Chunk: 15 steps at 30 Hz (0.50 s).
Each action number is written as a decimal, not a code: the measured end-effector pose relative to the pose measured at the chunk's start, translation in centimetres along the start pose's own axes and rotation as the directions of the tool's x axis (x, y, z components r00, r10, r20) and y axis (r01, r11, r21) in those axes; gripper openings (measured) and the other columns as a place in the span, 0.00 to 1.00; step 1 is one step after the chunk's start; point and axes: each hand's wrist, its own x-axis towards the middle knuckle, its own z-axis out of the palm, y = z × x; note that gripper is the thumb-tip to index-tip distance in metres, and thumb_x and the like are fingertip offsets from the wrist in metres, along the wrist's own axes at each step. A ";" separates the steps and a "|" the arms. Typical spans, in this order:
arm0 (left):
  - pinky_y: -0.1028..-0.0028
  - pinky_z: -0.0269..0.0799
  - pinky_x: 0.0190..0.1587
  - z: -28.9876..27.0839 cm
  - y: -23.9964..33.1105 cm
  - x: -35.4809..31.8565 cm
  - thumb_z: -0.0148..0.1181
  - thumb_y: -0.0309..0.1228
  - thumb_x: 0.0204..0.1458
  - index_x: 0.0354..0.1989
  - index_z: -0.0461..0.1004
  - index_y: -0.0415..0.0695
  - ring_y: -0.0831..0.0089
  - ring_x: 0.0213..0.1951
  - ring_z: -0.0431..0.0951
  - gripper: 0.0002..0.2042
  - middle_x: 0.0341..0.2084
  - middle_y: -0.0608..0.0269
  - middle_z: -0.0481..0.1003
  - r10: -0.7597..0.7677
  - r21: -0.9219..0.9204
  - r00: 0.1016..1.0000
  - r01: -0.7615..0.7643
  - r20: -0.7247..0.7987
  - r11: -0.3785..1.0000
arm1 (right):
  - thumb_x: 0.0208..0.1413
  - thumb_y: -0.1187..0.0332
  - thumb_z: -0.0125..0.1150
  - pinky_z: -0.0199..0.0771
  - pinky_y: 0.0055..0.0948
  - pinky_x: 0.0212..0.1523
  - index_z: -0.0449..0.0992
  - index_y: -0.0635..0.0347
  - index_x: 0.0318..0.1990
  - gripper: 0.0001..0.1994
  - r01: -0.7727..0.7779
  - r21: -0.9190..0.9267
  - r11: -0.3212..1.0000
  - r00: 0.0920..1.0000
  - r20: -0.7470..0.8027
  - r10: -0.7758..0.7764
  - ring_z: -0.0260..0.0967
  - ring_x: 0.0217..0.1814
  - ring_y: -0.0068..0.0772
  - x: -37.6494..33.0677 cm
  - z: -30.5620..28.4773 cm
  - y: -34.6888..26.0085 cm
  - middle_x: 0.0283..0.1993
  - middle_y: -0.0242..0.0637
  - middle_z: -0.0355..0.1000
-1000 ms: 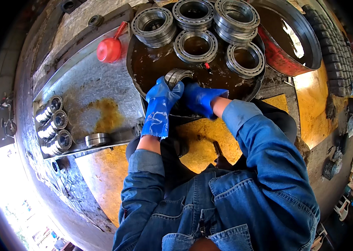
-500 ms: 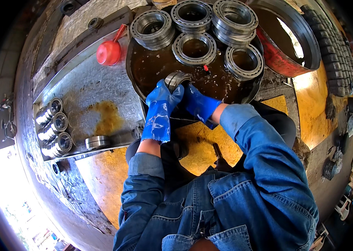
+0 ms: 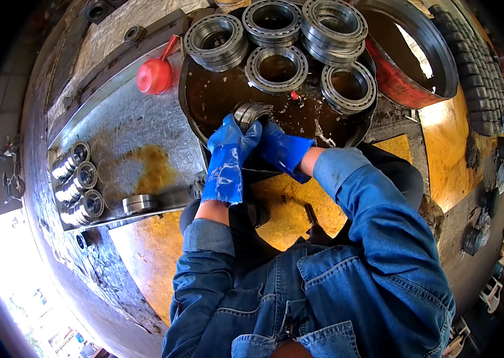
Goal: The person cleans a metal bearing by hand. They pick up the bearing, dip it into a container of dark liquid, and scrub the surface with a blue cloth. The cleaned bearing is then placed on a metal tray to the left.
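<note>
A small steel bearing is held between both gloved hands at the near rim of a wide dark pan filled with brown liquid. The left hand, in a blue rubber glove, is wrapped against the bearing's left side with fingers curled closed on it; the right hand, likewise gloved, is pressed to its right side, fingers closed around it, though the fingertips are partly hidden behind the part. The bearing is kept just above the liquid surface, tilted on edge. Five larger bearing rings are seen standing in the far half of the pan, some stacked. To the left, on a metal tray, a row of small bearings is laid out on edge, one single bearing lying apart, and a red scoop rests near the tray's far end. The step in hand is judged to be washing or turning of the small bearing over the bath. For the next move, a firm two-handed hold on a probably slick part is called for.
</note>
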 end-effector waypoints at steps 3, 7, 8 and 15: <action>0.57 0.77 0.55 -0.1 -0.1 -0.1 0.60 0.63 0.53 0.62 0.68 0.37 0.44 0.52 0.81 0.41 0.47 0.38 0.80 -0.005 0.003 1.000 0.005 -0.010 1.000 | 0.69 0.65 0.51 0.71 0.33 0.60 0.78 0.58 0.56 0.15 0.023 0.885 0.465 0.995 -0.067 0.079 0.73 0.56 0.34 -0.2 0.8 0.2 0.55 0.41 0.77; 0.56 0.77 0.55 -0.1 -0.3 -0.1 0.60 0.63 0.53 0.61 0.68 0.37 0.44 0.51 0.81 0.40 0.47 0.38 0.81 -0.012 -0.020 1.000 0.012 -0.001 1.000 | 0.64 0.63 0.57 0.72 0.33 0.58 0.80 0.57 0.55 0.16 -0.069 0.324 0.944 0.993 0.118 0.033 0.75 0.54 0.38 -0.3 -2.3 2.5 0.54 0.44 0.79; 0.55 0.76 0.55 -0.1 -0.3 -0.1 0.60 0.63 0.54 0.63 0.67 0.36 0.42 0.51 0.81 0.42 0.46 0.36 0.80 -0.006 -0.028 1.000 0.006 0.005 1.000 | 0.63 0.62 0.58 0.72 0.33 0.58 0.80 0.57 0.55 0.16 -0.066 0.138 0.988 0.986 0.162 0.043 0.76 0.53 0.39 -0.4 -3.0 2.9 0.53 0.45 0.79; 0.57 0.77 0.55 0.3 -0.7 0.1 0.60 0.63 0.53 0.63 0.67 0.37 0.44 0.51 0.81 0.41 0.47 0.38 0.81 -0.009 -0.015 1.000 0.009 -0.025 1.000 | 0.63 0.63 0.58 0.68 0.36 0.64 0.76 0.58 0.57 0.17 0.047 0.116 0.992 0.991 -0.127 -0.032 0.71 0.62 0.43 -0.5 -1.2 -1.9 0.60 0.47 0.75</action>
